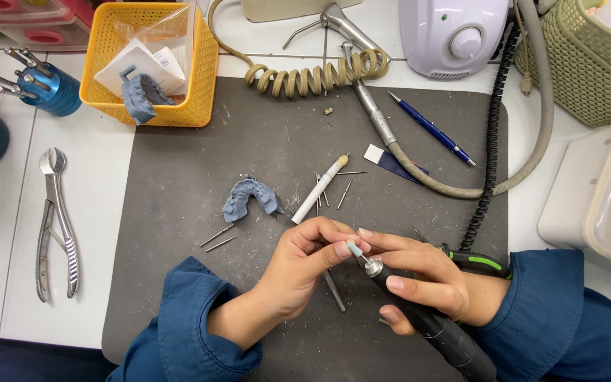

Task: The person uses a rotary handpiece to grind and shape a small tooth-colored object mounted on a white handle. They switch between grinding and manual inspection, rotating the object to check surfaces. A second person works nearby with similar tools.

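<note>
My right hand [429, 279] grips a black rotary handpiece [433, 329] with a metal collar near its tip. A small pale blue bur [353, 247] sticks out of that tip. My left hand [298, 272] pinches this bur between thumb and fingers. Both hands meet over the dark grey mat [178, 212], near its front. A blue-grey dental model [250, 198] lies on the mat just beyond my left hand. A white stick tool [318, 189] and several thin metal burs [344, 192] lie beside it.
Metal pliers [56, 223] lie left of the mat. A yellow basket [192, 99] with another blue model stands at the back left, next to a blue bur holder [51, 88]. A coiled hose [312, 76], a blue pen [433, 129], a white motor unit [454, 32] and a green basket [588, 71] sit behind.
</note>
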Tool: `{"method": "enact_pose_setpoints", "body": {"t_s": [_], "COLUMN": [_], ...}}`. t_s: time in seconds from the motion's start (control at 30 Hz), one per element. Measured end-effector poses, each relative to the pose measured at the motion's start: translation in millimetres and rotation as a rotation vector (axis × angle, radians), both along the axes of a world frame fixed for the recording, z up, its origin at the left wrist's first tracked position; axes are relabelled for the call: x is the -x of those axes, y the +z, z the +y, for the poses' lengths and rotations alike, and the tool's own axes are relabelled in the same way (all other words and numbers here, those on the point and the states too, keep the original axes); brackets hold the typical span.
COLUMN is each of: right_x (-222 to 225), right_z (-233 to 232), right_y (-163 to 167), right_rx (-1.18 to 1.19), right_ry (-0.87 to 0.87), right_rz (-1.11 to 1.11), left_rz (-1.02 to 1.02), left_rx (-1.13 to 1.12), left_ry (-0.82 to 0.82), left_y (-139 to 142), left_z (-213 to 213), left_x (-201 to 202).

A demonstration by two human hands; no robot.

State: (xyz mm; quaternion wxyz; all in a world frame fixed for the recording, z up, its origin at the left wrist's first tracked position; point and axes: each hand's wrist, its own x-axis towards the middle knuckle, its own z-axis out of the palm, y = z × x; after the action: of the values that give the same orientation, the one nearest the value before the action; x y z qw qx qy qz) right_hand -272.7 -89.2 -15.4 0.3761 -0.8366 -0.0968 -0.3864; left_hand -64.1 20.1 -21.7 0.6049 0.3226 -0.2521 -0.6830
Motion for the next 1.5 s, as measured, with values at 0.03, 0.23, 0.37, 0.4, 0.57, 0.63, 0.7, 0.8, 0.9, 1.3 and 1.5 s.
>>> {"method": "enact_pose_setpoints", "body": {"t_s": [0.03,0.23,0.37,0.4,0.57,0.63,0.7,0.8,0.9,1.3,1.5], "right_x": [0.3,2.2,2.1,2.2,0.8,0.1,-0.7,2.9,4.3,2.9,-0.2], "right_z": [0.2,4.1,0.6,0.4,0.9,0.5,-1.8,-1.6,1.5,-0.8,-3.4], "right_y": [-0.6,-4.5,-4.9,-4.7,-4.4,-5.3,-7.0,-7.5,-9.2,-10.4,-9.0], "right_rx": [-0.016,-0.06,-0.03,-0.022,-0.005,-0.003,0.04,-0.019,-0.097,-0.054,0.025], "right_ry": [-0.018,-0.069,-0.052,-0.049,-0.077,-0.066,-0.013,-0.05,-0.093,-0.064,-0.03], "right_rz": [0.013,0.039,0.041,0.044,0.03,0.019,-0.012,0.039,0.045,0.053,0.019], "left_rz": [0.005,0.015,0.007,0.004,0.022,0.022,0.01,0.008,-0.008,-0.079,-0.101], "left_rx": [-0.002,-0.023,-0.011,-0.003,-0.011,-0.008,0.006,-0.01,0.005,0.027,0.048], "left_ry": [0.003,-0.001,-0.003,-0.004,0.007,0.007,-0.007,0.011,0.013,0.011,0.02], "left_y": [-1.0,-5.4,-6.1,-6.3,-9.0,-10.2,-10.8,-11.4,-10.9,-6.7,-7.3], "left_z": [0.0,-1.0,-1.8,-1.6,-1.1,-0.4,0.4,0.0,-0.7,-1.8,-0.8], "left_x": [0.1,-0.3,-0.3,-0.1,2.3,2.4,1.4,2.7,1.9,0.0,0.7]}}
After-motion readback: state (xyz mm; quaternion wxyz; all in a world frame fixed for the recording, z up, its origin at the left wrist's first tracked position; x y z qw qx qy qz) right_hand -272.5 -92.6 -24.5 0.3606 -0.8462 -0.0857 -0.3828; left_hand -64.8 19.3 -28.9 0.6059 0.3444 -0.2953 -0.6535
